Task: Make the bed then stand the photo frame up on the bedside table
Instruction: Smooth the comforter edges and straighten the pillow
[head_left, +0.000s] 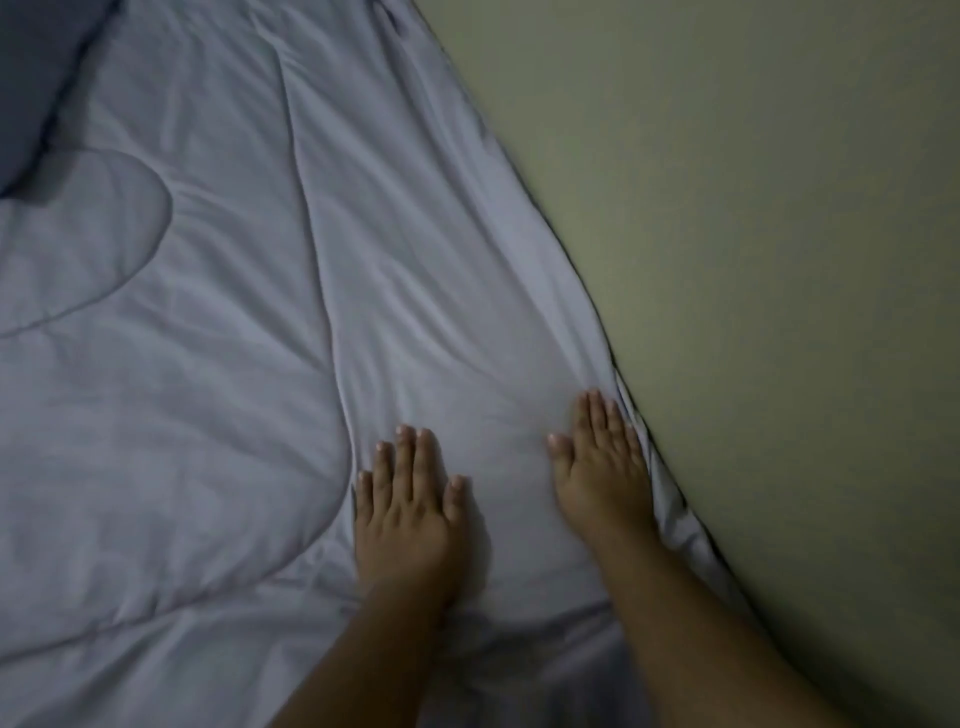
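Note:
A pale grey quilted duvet (218, 322) covers the bed and fills the left and middle of the head view, with soft creases and stitched curves. My left hand (408, 499) lies flat on it, palm down, fingers straight and close together. My right hand (600, 462) also rests flat on the duvet, right beside its edge where the fabric meets the wall. Neither hand holds anything. No photo frame or bedside table is in view.
A plain greenish wall (753, 260) runs along the duvet's right edge. A darker blue-grey pillow (36, 78) lies at the top left corner of the bed.

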